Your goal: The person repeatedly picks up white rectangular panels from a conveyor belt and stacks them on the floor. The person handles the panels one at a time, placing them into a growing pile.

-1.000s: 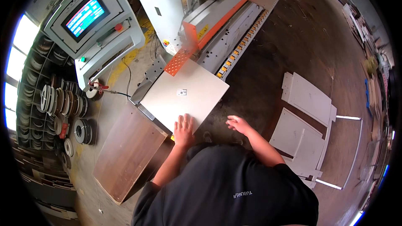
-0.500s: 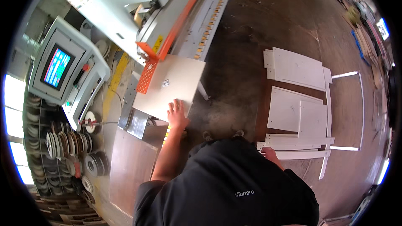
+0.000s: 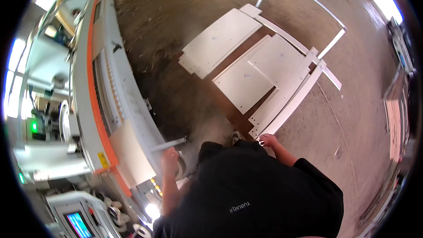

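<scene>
I've swung right: left hand [image 3: 169, 158] now flat on the pale rectangular board [image 3: 132, 152], holding nothing; right hand [image 3: 269, 141], grip unclear, reaches the white panel stack [image 3: 264, 72] at 1 o'clock.

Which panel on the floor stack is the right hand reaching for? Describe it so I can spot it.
Start at the stack of white panels on the floor. Follow its near edge down to the right hand. There lies a long narrow white strip, far slimmer than the broad boards beside it.

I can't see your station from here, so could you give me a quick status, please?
Left hand open at the panel on the machine. Right hand at the white strips. Nothing between.
</scene>
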Demonstrator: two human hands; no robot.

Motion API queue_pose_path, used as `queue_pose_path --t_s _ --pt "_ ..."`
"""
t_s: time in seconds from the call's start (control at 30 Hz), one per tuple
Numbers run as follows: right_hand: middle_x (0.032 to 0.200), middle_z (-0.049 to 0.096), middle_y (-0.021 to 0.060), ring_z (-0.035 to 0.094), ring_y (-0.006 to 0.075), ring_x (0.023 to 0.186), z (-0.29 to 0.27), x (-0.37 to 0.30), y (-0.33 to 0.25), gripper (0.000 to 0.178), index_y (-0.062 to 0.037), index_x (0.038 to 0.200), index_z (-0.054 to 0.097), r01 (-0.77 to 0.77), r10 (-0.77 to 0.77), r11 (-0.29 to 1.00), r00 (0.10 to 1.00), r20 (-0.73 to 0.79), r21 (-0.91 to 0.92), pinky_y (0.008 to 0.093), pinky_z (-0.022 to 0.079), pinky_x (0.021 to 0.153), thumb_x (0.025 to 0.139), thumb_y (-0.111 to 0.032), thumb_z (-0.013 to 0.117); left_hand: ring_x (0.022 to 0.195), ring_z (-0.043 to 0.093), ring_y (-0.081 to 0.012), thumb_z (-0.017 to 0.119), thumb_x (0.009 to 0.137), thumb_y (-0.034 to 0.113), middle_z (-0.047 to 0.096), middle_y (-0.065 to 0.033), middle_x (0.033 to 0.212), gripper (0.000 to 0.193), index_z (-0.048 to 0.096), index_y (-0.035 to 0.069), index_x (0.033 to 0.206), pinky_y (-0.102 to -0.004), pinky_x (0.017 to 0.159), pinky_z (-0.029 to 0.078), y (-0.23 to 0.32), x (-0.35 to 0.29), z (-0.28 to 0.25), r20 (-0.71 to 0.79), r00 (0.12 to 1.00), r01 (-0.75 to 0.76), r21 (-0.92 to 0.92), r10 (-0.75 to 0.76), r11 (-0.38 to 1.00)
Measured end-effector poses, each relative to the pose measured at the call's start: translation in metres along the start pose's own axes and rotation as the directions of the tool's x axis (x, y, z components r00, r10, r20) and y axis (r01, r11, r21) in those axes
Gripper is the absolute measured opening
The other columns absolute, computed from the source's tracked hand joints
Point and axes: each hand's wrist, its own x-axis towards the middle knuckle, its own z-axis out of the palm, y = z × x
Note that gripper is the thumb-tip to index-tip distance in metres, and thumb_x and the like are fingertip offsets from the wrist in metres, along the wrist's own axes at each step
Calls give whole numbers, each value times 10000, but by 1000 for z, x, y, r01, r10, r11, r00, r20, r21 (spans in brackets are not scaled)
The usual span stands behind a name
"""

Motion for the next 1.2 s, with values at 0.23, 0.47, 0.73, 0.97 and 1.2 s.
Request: queue_pose_path --t_s 0.23,0.47,0.73,0.97,1.2 --pt "854 670 42 596 137 632 -54 -44 90 194 -93 1021 646 -162 323 853 911 -257 496 275 451 533 1003 -275 584 949 752 -216 678 934 259 773 -137 1069 352 720 29 1198 -347 856 572 109 119 138 626 737 -174 -187 254 967" --pt "731 609 24 577 153 588 53 -104 98 169 -124 840 612 -68 398 751 841 -368 657 310 421 475 966 -232 584 1070 688 -352 644 925 353 751 -119 1117 319 748 119 1114 -447 939 537 200 273 294 854 330 -585 -149 402 797" --pt "867 665 72 654 214 813 245 -172 120 165 -69 951 671 -434 518 855 729 -447 283 386 520 715 929 -155 533 1107 653 -415 664 912 450 703 -199 1154 447 647 94 1181 -521 953 520 334 454 522 823 479 -708 156 305 689" --pt "993 706 92 674 236 924 301 -183 23 251 -35 1081 694 -545 863 469 451 -229 694 370 515 832 965 -184 529 1483 324 -399 751 853 541 323 -222 1616 977 307 7 1540 -515 1201 315 514 522 629 516 783 -533 269 348 802" --pt "1120 747 112 694 258 1035 324 -186 -31 354 -1 1211 716 -376 957 199 273 -97 905 354 510 949 1001 -213 525 1488 316 -377 834 718 647 332 -175 1616 1170 254 154 1608 -572 1194 301 554 527 652 413 849 -495 409 329 766"
